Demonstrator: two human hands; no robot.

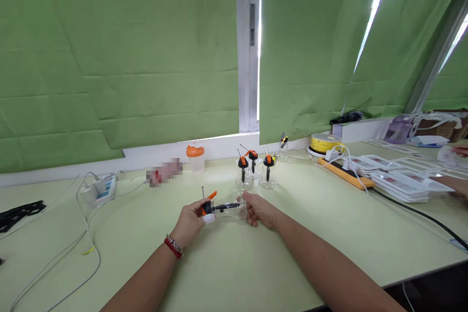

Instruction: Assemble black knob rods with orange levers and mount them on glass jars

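A clear bottle [229,208] with a black-and-orange lever cap and a dark tube inside lies sideways between my hands, just above the table. My left hand [189,223], with white tape on one finger, is closed around the cap end. A thin metal rod and an orange lever stick up there. At the other end, my right hand [261,209] grips the bottle's base, its fingers curled against the clear wall. Beyond them stand similar capped bottles: one on the left [243,175], one behind [253,162] and one on the right [268,173].
An orange-lidded cup [196,158] stands by the wall. On the left are a power strip [104,190] and loose cables. To the right lie an orange power strip [343,173], stacked cards [400,185] and a yellow round case [324,143]. Another person's hand [457,185] reaches in there.
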